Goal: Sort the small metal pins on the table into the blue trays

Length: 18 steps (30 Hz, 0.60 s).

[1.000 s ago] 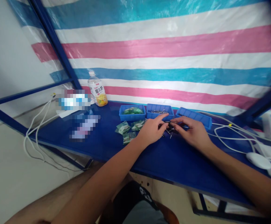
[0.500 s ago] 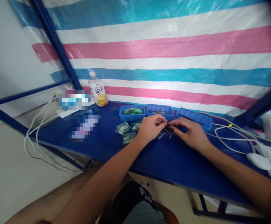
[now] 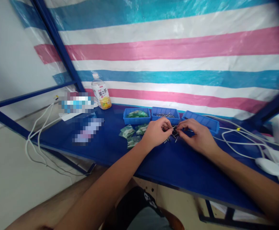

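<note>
Hands in close, narrow, over the metal rods

Your left hand [image 3: 156, 132] and right hand [image 3: 197, 134] face each other low over the desk [image 3: 168, 167], fingers bunched into narrow shapes. Something thin shows at the fingertips; can't tell which hand grips it, or whether both do. Loose metal rods [image 3: 176, 138] lie on the desk right below them, partly hidden.

Step in hand looks like two-handed fingertip work on small rods. Next move probably calls for a light, exact pinch, without dragging neighbours along.

Around you: green packets [image 3: 127, 131] left of your left hand; behind, a blue tray of packets [image 3: 137, 121], a blue tray of rods [image 3: 174, 121], and a third blue tray [image 3: 212, 128], contents mostly hidden.
</note>
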Available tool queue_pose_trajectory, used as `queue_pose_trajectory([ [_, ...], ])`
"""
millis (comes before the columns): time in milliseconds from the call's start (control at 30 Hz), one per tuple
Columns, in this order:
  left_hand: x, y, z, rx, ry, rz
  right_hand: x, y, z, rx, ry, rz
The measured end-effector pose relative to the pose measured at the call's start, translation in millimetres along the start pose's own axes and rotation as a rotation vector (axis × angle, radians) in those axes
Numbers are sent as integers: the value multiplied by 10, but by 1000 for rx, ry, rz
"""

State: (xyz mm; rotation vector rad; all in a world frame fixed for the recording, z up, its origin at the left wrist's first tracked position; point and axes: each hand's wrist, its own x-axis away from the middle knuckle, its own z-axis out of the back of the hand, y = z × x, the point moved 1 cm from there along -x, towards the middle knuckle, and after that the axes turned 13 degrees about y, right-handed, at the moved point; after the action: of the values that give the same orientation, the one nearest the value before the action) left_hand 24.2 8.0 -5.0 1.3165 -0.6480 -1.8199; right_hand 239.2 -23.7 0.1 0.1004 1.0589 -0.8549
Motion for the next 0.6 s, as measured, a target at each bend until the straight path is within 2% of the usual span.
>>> queue_pose_trajectory([
  [133, 14, -31, -27, 42, -33, 6, 0, -8, -10, 21, -16, 70],
  [367, 10, -17, -31, 36, -41, 13, -5, -19, -19, 20, -40, 83],
  [467, 15, 16, -24, 53, -60, 29, 7, -9, -33, 28, -89, 48],
  [600, 22, 69, -7, 97, -90, 79, 38, -13, -56, 39, -120, -72],
])
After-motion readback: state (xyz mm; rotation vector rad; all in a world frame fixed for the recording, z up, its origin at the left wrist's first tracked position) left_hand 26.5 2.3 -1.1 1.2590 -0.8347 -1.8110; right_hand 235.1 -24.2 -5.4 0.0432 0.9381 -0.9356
